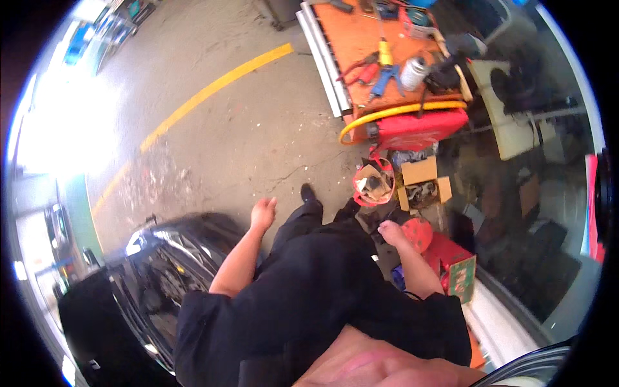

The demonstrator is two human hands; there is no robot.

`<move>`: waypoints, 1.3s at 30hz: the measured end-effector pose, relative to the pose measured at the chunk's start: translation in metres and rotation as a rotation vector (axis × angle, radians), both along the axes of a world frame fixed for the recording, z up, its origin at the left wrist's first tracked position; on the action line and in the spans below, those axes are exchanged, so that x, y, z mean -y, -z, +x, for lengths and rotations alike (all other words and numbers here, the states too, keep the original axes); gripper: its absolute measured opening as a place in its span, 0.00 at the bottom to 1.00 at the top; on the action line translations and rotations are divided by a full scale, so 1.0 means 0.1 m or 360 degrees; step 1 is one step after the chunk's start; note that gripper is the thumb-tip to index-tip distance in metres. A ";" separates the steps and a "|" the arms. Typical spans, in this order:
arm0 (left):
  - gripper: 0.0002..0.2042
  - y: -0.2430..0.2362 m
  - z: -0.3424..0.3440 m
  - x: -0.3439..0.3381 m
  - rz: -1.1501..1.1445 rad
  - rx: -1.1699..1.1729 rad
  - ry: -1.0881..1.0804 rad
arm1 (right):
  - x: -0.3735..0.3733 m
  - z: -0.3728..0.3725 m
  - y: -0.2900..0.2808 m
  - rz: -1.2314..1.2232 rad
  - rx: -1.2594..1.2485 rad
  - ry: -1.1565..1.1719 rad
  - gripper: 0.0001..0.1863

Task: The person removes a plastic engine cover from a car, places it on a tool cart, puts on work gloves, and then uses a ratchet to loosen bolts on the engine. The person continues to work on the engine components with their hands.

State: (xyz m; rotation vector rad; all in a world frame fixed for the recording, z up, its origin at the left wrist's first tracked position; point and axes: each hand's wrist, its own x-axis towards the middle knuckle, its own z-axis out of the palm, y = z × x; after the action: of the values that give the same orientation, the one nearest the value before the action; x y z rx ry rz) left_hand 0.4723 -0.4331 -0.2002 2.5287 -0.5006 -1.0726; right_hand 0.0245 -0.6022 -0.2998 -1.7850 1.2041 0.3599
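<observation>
My left hand (264,213) hangs at my side over the concrete floor, loosely bent with the thumb apart and nothing visible in it, beside a dark car (164,271) with raised hood. My right hand (392,232) is curled closed, with nothing visible in it, close to a red rounded object (418,233). Ahead of it are an open cardboard box (418,173) with metal parts and a red-rimmed bucket (374,164) holding crumpled material. My dark-shoed feet (308,193) are on the floor.
An orange workbench (345,29) at upper right holds pliers, a spray can (412,74), power tools and a yellow hose (361,124), above a red case (419,129). A yellow floor line (213,89) crosses the left. A glass wall and boxes line the right.
</observation>
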 end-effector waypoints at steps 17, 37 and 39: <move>0.24 0.94 -2.19 -4.51 0.0305 -0.0178 -0.1615 | -0.92 3.55 0.03 0.0175 -0.0251 -0.1428 0.18; 0.16 0.24 -1.73 -5.75 -0.0642 -0.0034 -0.3744 | -6.54 6.75 -0.66 0.0708 -0.0153 -0.2960 0.13; 0.16 0.17 -1.56 -6.02 -0.0828 0.0061 -0.3793 | -7.03 6.76 -0.79 0.0895 -0.0302 -0.2807 0.13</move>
State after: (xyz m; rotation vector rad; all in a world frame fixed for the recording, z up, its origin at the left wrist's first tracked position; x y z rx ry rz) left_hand 0.3162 0.1684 -0.2169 1.0260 1.5855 0.1820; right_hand 0.7006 0.1005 -0.2205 -1.8096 -0.6814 1.6347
